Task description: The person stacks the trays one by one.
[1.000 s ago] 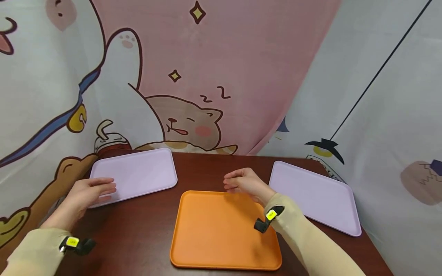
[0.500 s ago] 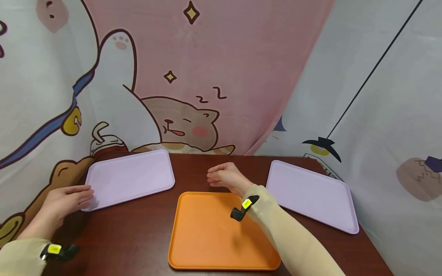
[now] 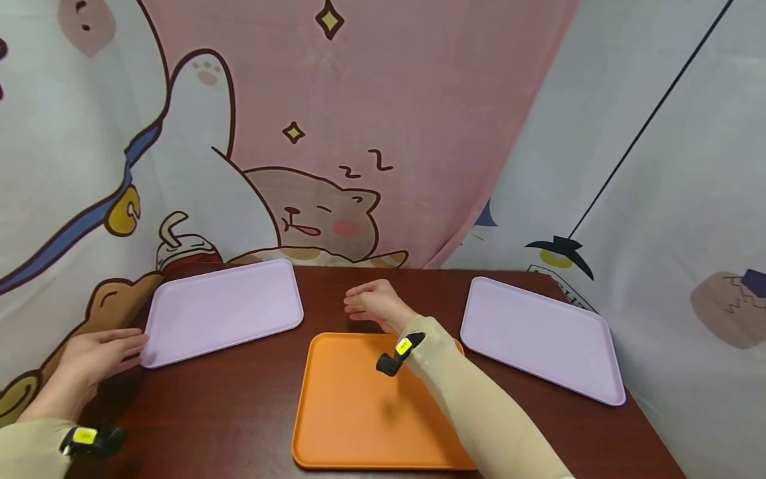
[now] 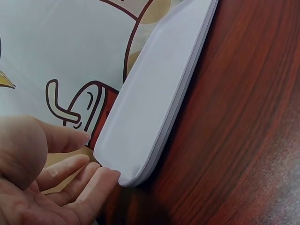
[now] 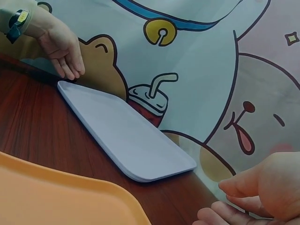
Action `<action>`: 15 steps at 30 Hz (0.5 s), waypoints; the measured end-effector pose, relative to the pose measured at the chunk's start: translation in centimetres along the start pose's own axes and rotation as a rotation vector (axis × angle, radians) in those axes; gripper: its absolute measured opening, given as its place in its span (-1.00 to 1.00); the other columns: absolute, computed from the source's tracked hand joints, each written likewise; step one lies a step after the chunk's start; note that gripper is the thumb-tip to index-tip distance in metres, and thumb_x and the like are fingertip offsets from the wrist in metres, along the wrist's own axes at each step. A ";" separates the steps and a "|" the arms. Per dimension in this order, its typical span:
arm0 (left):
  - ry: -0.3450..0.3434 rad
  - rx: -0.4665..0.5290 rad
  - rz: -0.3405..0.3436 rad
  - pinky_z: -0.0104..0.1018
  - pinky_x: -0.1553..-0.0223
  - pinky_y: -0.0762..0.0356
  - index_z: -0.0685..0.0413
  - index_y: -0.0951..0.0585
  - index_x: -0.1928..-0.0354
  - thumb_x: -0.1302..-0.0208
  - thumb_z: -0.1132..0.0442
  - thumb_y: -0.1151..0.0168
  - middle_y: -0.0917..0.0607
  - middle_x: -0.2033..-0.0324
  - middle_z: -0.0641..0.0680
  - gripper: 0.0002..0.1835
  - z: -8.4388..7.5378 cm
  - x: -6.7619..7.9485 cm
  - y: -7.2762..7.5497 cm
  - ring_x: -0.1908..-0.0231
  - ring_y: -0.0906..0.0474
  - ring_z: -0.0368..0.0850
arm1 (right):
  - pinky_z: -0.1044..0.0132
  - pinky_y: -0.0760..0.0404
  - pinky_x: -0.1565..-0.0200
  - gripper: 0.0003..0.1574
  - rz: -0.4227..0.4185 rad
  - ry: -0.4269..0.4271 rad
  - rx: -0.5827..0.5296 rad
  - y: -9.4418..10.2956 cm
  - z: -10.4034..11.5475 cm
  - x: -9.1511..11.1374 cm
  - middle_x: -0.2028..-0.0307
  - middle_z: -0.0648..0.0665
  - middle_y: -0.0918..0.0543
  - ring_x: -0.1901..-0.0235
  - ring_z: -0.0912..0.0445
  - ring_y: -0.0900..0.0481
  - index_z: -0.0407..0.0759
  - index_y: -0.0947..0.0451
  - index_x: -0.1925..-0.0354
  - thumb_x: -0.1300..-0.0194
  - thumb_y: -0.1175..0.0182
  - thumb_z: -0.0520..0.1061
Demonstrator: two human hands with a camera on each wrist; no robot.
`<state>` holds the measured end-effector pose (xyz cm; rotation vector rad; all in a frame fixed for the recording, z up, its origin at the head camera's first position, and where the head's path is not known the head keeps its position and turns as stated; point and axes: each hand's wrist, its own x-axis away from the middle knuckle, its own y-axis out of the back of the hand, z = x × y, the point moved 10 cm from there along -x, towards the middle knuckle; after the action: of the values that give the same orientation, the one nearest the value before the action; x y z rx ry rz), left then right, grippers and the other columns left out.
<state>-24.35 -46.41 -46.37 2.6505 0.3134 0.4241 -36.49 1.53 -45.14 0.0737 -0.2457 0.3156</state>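
Observation:
My left hand is at the near left corner of a pale lilac tray. In the left wrist view its relaxed fingertips lie right at that corner, and the tray's side shows a doubled rim, like stacked trays. My right hand hovers over the table behind an orange tray, fingers loosely extended and holding nothing. The right wrist view has this hand at lower right, apart from the lilac tray.
Another lilac tray lies at the right, slanted on the dark red-brown wooden table. Cartoon-printed cloth hangs behind and along both sides. My right sleeve crosses over the orange tray's right part.
My left hand has moved left along the lilac tray to its corner. The right hand has shifted left and slightly away, off the orange tray's far edge. The view has turned slightly.

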 end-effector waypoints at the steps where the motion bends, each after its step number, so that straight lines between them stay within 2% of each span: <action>1: 0.006 -0.002 -0.010 -0.14 0.16 -0.78 0.76 -0.25 -0.39 -0.57 0.19 -0.23 -0.56 -0.16 0.64 -0.28 0.1 -0.1 0.1 0.32 -0.65 -0.42 | -0.01 -0.74 -0.07 -0.68 0.000 -0.003 -0.001 -0.1 0.0 -0.1 -0.04 -0.34 -0.72 -0.06 -0.26 -0.72 -0.44 -0.64 -0.11 -0.45 -0.30 -0.33; 6: 0.036 -0.018 -0.035 -0.11 0.14 -0.77 0.79 -0.25 -0.36 -0.55 0.19 -0.25 -0.32 -0.33 0.72 -0.27 0.9 -0.5 0.0 0.27 -0.67 -0.30 | 0.00 -0.75 -0.05 -0.69 -0.010 -0.005 0.002 -0.5 -0.1 -0.6 -0.01 -0.29 -0.74 -0.06 -0.24 -0.73 -0.43 -0.66 -0.10 -0.44 -0.31 -0.32; 9: 0.065 -0.032 -0.035 -0.12 0.13 -0.77 0.80 -0.23 -0.37 -0.55 0.15 -0.25 -0.25 -0.38 0.72 -0.23 1.4 -0.7 -0.1 0.11 -0.73 0.03 | 0.00 -0.74 -0.07 -0.69 -0.012 -0.002 -0.005 -0.8 -0.1 -1.1 -0.01 -0.30 -0.74 -0.09 -0.27 -0.71 -0.44 -0.65 -0.09 -0.43 -0.31 -0.33; 12: 0.084 -0.035 -0.032 -0.13 0.12 -0.77 0.80 -0.20 -0.39 -0.57 0.13 -0.22 -0.20 -0.40 0.72 -0.20 1.6 -0.9 -0.2 -0.16 -0.58 0.41 | -0.01 -0.71 -0.11 -0.67 -0.006 -0.003 -0.009 -1.1 0.1 -1.4 -0.03 -0.32 -0.73 -0.14 -0.30 -0.67 -0.46 -0.63 -0.11 -0.43 -0.31 -0.33; 14: 0.092 -0.033 -0.031 -0.14 0.12 -0.77 0.80 -0.19 -0.39 -0.58 0.13 -0.21 -0.20 -0.40 0.72 -0.21 1.5 -0.9 -0.2 -0.26 -0.47 0.48 | -0.02 -0.71 -0.12 -0.65 0.000 -0.002 -0.013 -1.5 0.1 -1.7 -0.04 -0.33 -0.73 -0.17 -0.32 -0.65 -0.48 -0.62 -0.12 -0.43 -0.31 -0.34; 15: 0.087 -0.030 -0.028 -0.14 0.13 -0.77 0.81 -0.19 -0.38 -0.58 0.15 -0.21 -0.21 -0.39 0.73 -0.22 1.4 -0.9 -0.3 -0.21 -0.55 0.43 | -0.02 -0.70 -0.13 -0.64 0.004 -0.005 -0.018 -1.6 0.1 -1.8 -0.06 -0.35 -0.72 -0.18 -0.32 -0.64 -0.49 -0.61 -0.13 -0.43 -0.30 -0.34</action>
<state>-24.71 -46.99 -47.93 2.5996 0.3682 0.5322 -37.64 -0.57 -45.56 0.0567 -0.2534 0.3168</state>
